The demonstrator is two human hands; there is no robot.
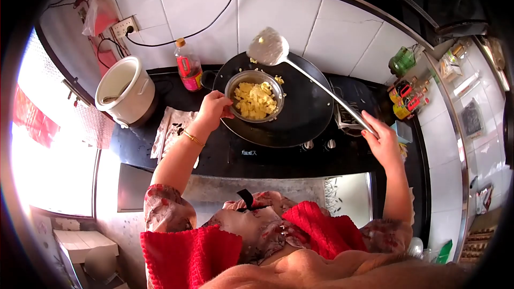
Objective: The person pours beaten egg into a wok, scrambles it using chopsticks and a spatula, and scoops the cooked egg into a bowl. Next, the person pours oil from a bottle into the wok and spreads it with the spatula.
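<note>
My left hand [214,109] grips the rim of a metal bowl [231,86], fingers closed on its left side. Yellow scrambled egg [255,99] fills much of the bowl, which is held over the dark wok [310,112]. In my right hand [381,138] is the end of the long handle of a metal spatula [269,47]. Its broad blade is raised above the wok's back edge, with a small bit of egg on it. A few egg bits lie in the wok near the bowl.
A white pot [120,93] with a utensil inside stands at left, beside a sauce bottle [188,67]. A cloth [172,131] lies on the black counter. More bottles [411,104] stand at right, near a second burner [350,107]. Stove knobs [331,144] face me.
</note>
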